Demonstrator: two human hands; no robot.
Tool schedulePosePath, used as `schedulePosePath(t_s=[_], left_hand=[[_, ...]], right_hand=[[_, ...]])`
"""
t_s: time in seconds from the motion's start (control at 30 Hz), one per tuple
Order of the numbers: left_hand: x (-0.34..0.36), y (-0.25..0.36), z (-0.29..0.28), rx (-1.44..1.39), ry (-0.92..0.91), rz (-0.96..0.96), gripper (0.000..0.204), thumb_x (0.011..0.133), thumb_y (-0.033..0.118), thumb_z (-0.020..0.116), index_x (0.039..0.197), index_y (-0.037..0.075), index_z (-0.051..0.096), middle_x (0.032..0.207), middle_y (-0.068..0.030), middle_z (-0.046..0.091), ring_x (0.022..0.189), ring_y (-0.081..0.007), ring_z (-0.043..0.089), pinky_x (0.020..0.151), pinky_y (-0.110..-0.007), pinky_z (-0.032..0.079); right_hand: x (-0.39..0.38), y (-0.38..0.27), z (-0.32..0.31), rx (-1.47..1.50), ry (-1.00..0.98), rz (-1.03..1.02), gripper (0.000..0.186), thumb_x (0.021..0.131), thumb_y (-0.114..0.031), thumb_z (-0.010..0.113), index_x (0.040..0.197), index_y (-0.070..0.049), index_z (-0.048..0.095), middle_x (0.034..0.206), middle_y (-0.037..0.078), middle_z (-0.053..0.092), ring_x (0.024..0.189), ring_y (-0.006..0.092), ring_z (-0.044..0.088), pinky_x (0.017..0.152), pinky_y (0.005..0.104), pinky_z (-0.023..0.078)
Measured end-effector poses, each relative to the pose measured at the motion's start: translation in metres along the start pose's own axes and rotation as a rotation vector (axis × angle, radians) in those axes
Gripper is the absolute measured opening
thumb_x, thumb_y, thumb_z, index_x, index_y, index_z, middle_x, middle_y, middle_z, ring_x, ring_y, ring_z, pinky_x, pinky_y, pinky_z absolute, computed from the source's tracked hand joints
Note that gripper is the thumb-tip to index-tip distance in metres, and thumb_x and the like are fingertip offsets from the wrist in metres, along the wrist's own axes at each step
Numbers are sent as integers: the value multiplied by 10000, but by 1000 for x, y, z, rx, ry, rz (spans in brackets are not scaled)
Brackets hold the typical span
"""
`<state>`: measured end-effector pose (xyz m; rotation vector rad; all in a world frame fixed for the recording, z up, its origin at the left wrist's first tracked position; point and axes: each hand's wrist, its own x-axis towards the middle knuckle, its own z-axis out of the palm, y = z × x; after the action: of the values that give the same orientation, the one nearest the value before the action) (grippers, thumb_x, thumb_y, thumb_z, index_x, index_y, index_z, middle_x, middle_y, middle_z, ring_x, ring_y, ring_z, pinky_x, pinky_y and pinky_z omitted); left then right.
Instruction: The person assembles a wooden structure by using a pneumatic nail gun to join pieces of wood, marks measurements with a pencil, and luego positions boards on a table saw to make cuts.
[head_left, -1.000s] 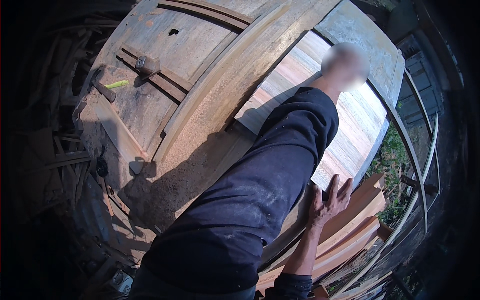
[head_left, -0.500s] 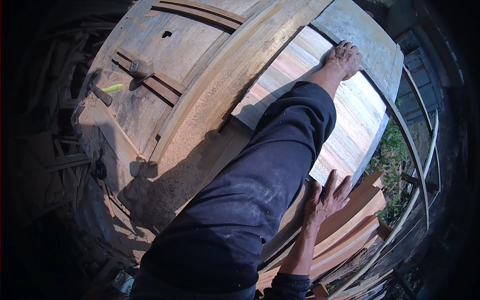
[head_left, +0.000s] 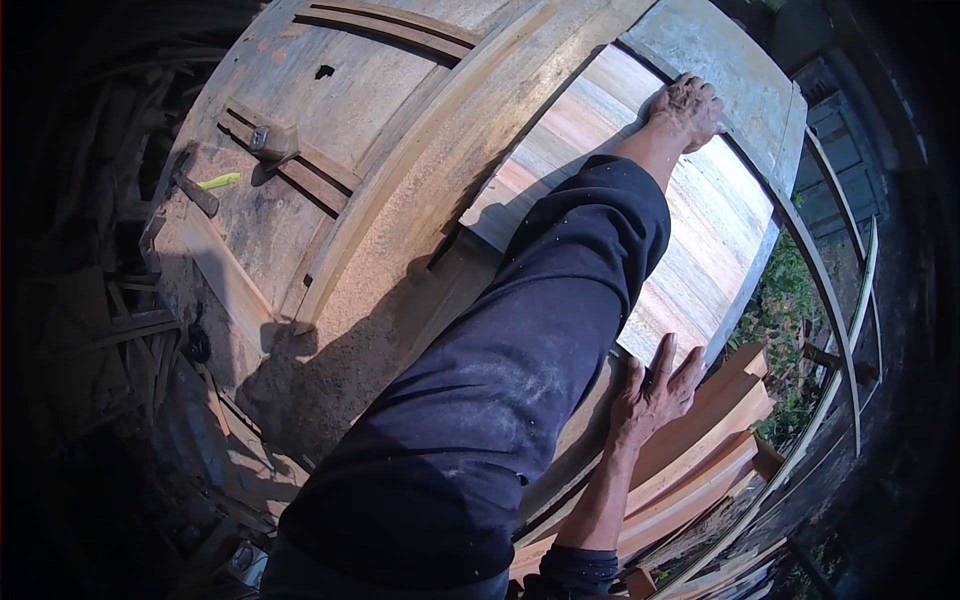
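Note:
A wooden panel [head_left: 715,240], glued up from pale, pinkish and greyish strips, lies at a slant on the right part of the workbench. My left hand [head_left: 685,110] reaches across it, fingers curled over its far edge beside a grey metal sheet [head_left: 715,60]. The dark sleeve of that arm hides part of the panel's middle and left side. At the panel's near edge is my right hand [head_left: 655,395], its fingers spread and their tips against the edge. Whether the right fingertips press on the panel's top or its side, I cannot tell.
Sawdust covers the bench [head_left: 400,210], where a long wooden strip [head_left: 420,140] runs. Farther left lie a wooden block [head_left: 275,143] on paired rails, a hammer [head_left: 196,192] and a yellow-green object [head_left: 220,181]. Reddish boards [head_left: 700,430] are stacked near my right forearm. Curved strips [head_left: 835,310] stand at the right.
The bench and the panel sit slightly farther left and up in the picture. Both hands keep nearly the same places on the panel.

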<state>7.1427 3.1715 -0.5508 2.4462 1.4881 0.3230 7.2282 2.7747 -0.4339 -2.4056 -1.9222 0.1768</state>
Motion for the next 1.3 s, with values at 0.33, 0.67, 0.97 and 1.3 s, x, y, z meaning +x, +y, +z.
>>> schedulePosePath(t_s=[0.33, 0.67, 0.97, 1.3], left_hand=[[13, -5, 4, -6, 27, -7, 440, 975, 453, 544, 1231, 110, 649, 1316, -119, 576, 1274, -285, 483, 1125, -401, 345], [18, -5, 4, 55, 120, -1, 435, 993, 452, 513, 1268, 134, 623, 1292, -98, 602, 1264, -270, 507, 1105, -413, 379], [-28, 27, -16, 37, 87, 118, 487, 983, 407, 521, 1306, 49, 585, 1312, -150, 599, 1245, -324, 520, 1088, -432, 398], [-107, 32, -34, 88, 126, 209, 456, 989, 380, 506, 1243, 9, 578, 1204, -190, 615, 1198, -363, 525, 1084, -478, 358]], right_hand=[[14, -6, -1, 0, -15, 32, 588, 914, -503, 614, 1440, -254, 528, 1574, 207, 308, 1450, 404, 288, 1126, 572, 221], [22, -4, -1, 69, 83, 19, 625, 833, -509, 708, 1388, -257, 573, 1541, 185, 375, 1420, 409, 336, 1101, 560, 289], [-3, 17, -6, 91, 273, -40, 442, 854, -534, 658, 1000, -119, 702, 1350, 110, 589, 1364, 354, 428, 1123, 550, 225], [-91, -6, -34, 300, 177, 18, 392, 858, -371, 717, 1022, -19, 660, 1397, 147, 537, 1376, 349, 434, 1129, 560, 294]])
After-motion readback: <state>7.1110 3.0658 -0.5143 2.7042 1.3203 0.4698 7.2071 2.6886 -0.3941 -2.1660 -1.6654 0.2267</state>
